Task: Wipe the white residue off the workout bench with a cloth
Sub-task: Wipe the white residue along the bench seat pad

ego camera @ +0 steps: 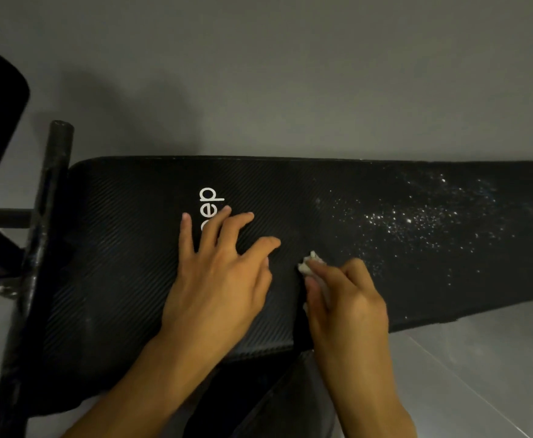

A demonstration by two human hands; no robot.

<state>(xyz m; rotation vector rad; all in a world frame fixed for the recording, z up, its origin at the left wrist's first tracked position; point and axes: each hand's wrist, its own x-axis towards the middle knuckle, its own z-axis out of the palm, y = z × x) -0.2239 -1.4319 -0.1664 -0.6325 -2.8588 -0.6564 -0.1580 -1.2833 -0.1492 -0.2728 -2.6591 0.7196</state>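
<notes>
Right fingers (331,273): curled together, clamped on a small white cloth (310,263) and holding it against the pad.
Left fingers (227,229): spread apart, slightly bent, tips resting on the bench (126,248) and partly covering white lettering (209,203).
Hands: left hand (217,289) just beside right hand (350,308), not touching.
Cloth: mid-bench, at the left fringe of the residue (416,222).
Residue: white specks scattered over the bench's right part.
Bench: black, ribbed, lying across the view on a grey floor (290,74); a black bar (50,197) crosses its left end.
</notes>
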